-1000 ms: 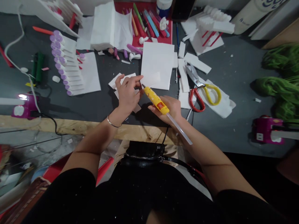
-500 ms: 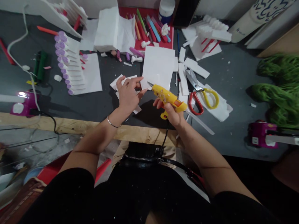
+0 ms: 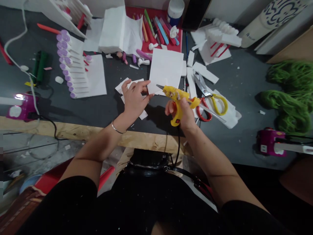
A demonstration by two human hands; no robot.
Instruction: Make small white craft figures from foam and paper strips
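Note:
A yellow glue gun is gripped in my right hand, its metal nozzle pointing left over the lower part of a white board. My left hand is at the board's lower left edge, index fingertip and thumb spaced along that edge and holding it; the other fingers are curled loosely. Under and beside this hand lie white cut pieces. A glue stick sticks out behind the gun. Scissors with red and yellow handles lie open to the right.
A white model with purple-tipped rolls stands left. Several coloured clay sticks lie on a red sheet at the back, near a white jar. Green yarn and a purple power socket are right. Another socket is left.
My right hand has drawn the glue gun a little to the right and turned its handle more into view. The left hand stays at the board's edge.

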